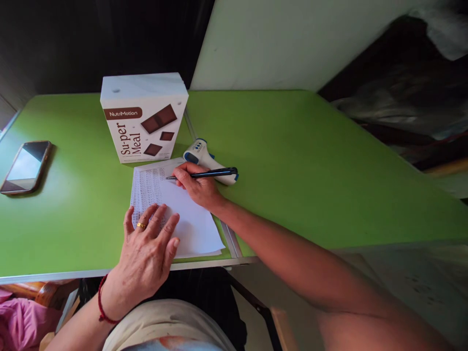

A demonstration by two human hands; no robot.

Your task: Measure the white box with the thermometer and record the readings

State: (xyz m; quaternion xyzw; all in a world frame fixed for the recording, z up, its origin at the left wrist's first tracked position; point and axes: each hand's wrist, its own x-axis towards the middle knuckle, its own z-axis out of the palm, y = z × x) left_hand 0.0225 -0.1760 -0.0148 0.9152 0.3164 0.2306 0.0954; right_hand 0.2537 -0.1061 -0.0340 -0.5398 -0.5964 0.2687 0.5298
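Several stacked sheets of white paper (197, 229) lie near the front edge of the green table, with columns of small handwriting on their left part. My right hand (197, 186) is closed around a black pen (219, 172), its tip at the paper beside the written columns. My left hand (148, 246) rests on the lower left of the sheets, fingers stretched and spread, holding nothing. Just beyond my right hand lies a white and blue handheld infrared thermometer (197, 152), its handle partly behind the hand and pen.
Behind the paper stands a white NutriMotion Super Meal box (144, 92). A phone (26, 167) lies at the left of the green table (310, 170). A metal seam (230, 239) crosses the tabletop, and a pale wall (278, 44) rises behind.
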